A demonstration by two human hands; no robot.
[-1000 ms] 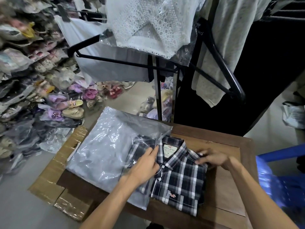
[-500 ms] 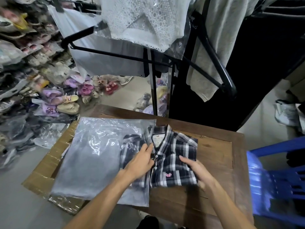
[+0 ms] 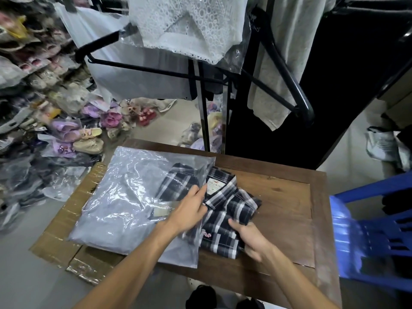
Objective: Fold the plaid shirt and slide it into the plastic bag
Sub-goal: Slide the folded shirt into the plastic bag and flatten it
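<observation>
A folded dark plaid shirt (image 3: pixel 229 210) with white stripes lies on the wooden table (image 3: pixel 287 197), its left half inside the clear plastic bag (image 3: pixel 124 197). The collar and label still show outside the bag's mouth. My left hand (image 3: pixel 189 210) lies over the bag's open edge, fingers on the shirt near the collar. My right hand (image 3: pixel 249 237) grips the shirt's lower right edge. The bag spreads left, over the table's edge and a cardboard box.
A flat cardboard box (image 3: pixel 58 226) sits left of the table. A blue plastic chair (image 3: pixel 365 230) stands at the right. A black clothes rack (image 3: pixel 200 108) with hanging garments rises behind the table. Bagged shoes (image 3: pixel 73 132) pile up on the floor at left.
The shirt has slid left, deeper into the bag. My right hand dropped from the collar side to the shirt's lower right edge. The left hand stayed on the bag mouth.
</observation>
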